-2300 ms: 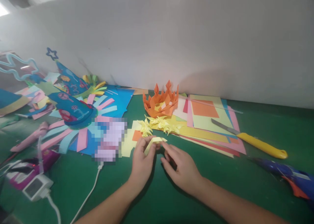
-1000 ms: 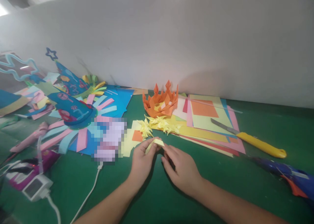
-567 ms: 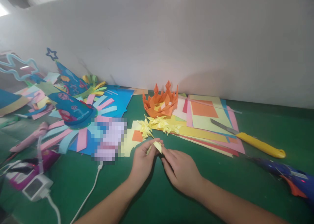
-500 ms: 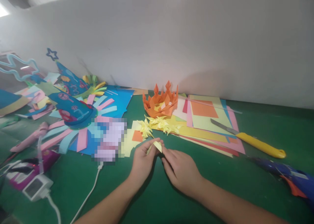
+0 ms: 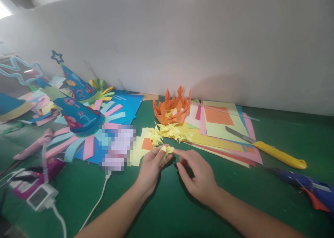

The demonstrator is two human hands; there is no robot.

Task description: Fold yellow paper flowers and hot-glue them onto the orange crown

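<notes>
A small piece of folded pale yellow paper (image 5: 168, 149) is pinched between the thumb and fingers of my left hand (image 5: 153, 163). My right hand (image 5: 197, 170) is at the paper's right side, its index fingertip touching the edge and its thumb apart from the finger. Just beyond my hands lie several pale yellow folded paper flowers (image 5: 174, 132). An orange folded-paper crown (image 5: 171, 111) stands behind them.
Coloured paper sheets (image 5: 224, 116) and a yellow-handled knife (image 5: 280, 154) lie to the right, near a blue glue gun (image 5: 308, 186). Decorated blue cone hats (image 5: 80, 116) stand at left. A white cable (image 5: 97, 199) crosses the green table (image 5: 161, 213) near my left forearm.
The paper has turned in my left hand and its folded part now faces up. My right thumb has opened away from it, while the index finger reaches to its edge.
</notes>
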